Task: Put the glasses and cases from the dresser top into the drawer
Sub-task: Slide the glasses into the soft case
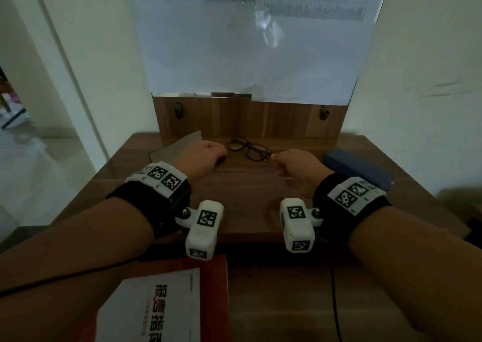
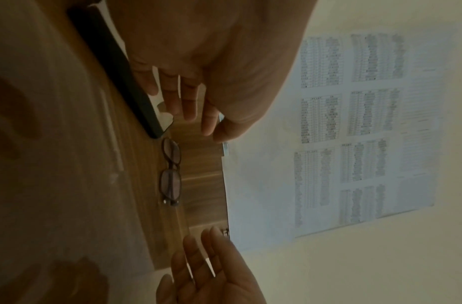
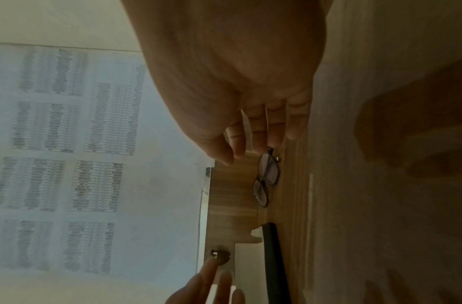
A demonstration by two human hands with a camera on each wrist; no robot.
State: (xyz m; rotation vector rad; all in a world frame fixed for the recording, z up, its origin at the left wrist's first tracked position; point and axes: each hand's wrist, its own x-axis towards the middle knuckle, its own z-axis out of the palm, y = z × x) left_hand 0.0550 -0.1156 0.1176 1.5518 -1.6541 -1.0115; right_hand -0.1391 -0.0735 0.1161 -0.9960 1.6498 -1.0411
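Dark-framed glasses (image 1: 249, 148) lie folded on the wooden dresser top (image 1: 245, 185), near its back panel. They also show in the left wrist view as glasses (image 2: 171, 172) and in the right wrist view as glasses (image 3: 267, 176). My left hand (image 1: 208, 154) hovers just left of them, its fingers (image 2: 188, 102) straight and empty, beside a black case (image 1: 172, 150) with a pale raised flap. My right hand (image 1: 287, 159) reaches the frame's right end with straight fingers (image 3: 261, 142); I cannot tell whether they touch it. A blue case (image 1: 358, 168) lies closed at the right.
Below the dresser's front edge, the open drawer (image 1: 287, 302) holds a red and white booklet (image 1: 161, 305). Paper sheets (image 1: 247, 41) cover the mirror behind the dresser. Two metal knobs (image 1: 178, 109) sit on the back panel. Walls flank both sides.
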